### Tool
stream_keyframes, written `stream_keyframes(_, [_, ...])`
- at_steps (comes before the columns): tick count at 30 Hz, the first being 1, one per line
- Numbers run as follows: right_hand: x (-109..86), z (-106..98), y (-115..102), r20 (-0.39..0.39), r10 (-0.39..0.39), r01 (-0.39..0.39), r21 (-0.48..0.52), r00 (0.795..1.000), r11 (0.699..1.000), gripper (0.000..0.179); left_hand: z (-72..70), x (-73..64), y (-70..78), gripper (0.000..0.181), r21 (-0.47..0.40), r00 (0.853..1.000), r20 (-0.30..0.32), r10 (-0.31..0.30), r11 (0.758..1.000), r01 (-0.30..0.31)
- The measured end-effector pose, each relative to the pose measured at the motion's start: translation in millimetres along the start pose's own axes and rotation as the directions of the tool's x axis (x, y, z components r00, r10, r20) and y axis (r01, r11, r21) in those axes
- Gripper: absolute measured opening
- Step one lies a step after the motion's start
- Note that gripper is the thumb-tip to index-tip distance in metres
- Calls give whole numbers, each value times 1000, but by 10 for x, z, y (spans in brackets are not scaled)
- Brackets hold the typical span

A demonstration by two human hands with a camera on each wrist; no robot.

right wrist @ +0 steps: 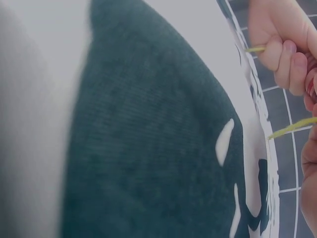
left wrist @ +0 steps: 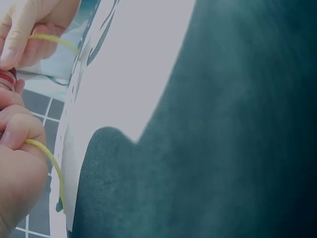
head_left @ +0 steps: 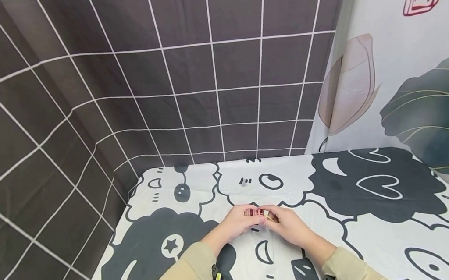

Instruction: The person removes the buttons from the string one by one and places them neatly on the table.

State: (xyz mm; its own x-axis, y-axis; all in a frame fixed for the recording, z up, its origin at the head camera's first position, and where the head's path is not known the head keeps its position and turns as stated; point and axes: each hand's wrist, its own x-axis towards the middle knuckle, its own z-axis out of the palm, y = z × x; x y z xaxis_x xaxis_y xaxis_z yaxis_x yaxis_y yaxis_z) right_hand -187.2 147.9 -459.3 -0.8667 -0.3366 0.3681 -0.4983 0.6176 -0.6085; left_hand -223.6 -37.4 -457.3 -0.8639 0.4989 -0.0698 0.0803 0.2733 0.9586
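Both hands meet over the middle of the patterned cloth. My left hand (head_left: 235,222) grips a small red-and-brown ridged thing (head_left: 250,212) between thumb and curled fingers. Its exact kind is hidden by the fingers. At its right end, my right hand (head_left: 288,226) pinches a thin yellow cord (head_left: 270,218). In the left wrist view, a length of yellow cord (left wrist: 53,161) hangs out of the left hand's curled fingers, and another stretch leaves the right hand. The right wrist view shows the red thing (right wrist: 311,84) partly, between the hands, with yellow cord (right wrist: 293,127) on the right hand's side.
A cloth (head_left: 269,182) with black-and-white cartoon faces covers the table. Dark grid-patterned fabric (head_left: 238,64) hangs behind and at the left. A white curtain with leaf prints (head_left: 389,70) hangs at the right.
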Motion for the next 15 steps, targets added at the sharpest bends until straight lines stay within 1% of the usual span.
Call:
stream_keyframes(5, [-6, -13, 37, -16, -21, 21, 10, 1000, 1000, 32, -13, -14, 21, 21, 33, 1000, -16, -20, 999, 21])
stream_keyframes(8, [-14, -16, 49, -12, -23, 23, 12, 1000, 1000, 32, -19, -20, 26, 21, 46, 1000, -20, -15, 999, 16])
stream_keyframes(15, [-25, -27, 51, 6, 6, -6, 11, 1000, 1000, 34, -33, -10, 5, 20, 73, 1000, -17, 7, 997, -6])
